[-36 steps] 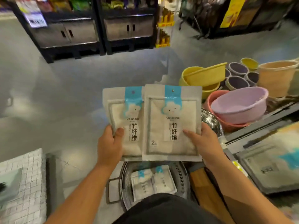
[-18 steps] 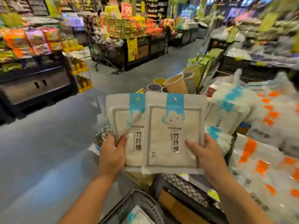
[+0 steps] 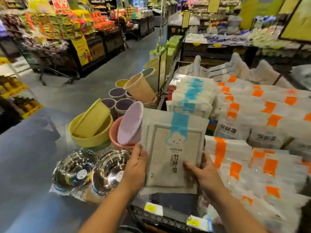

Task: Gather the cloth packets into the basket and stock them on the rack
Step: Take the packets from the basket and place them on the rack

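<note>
The left hand (image 3: 136, 169) and right hand (image 3: 207, 175) grip the cloth packets (image 3: 173, 140) by their lower corners, thumbs on the front either side of black "竹纤维" and a "2", with a blue cloud-face strip above the grip and the blue-striped packets (image 3: 190, 96) shelved just beyond it.

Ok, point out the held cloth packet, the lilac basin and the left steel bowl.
cloth packet (image 3: 174, 153): head view, printed front.
lilac basin (image 3: 130, 123): head view, inner face.
left steel bowl (image 3: 70, 167): head view, shiny surface.
</note>
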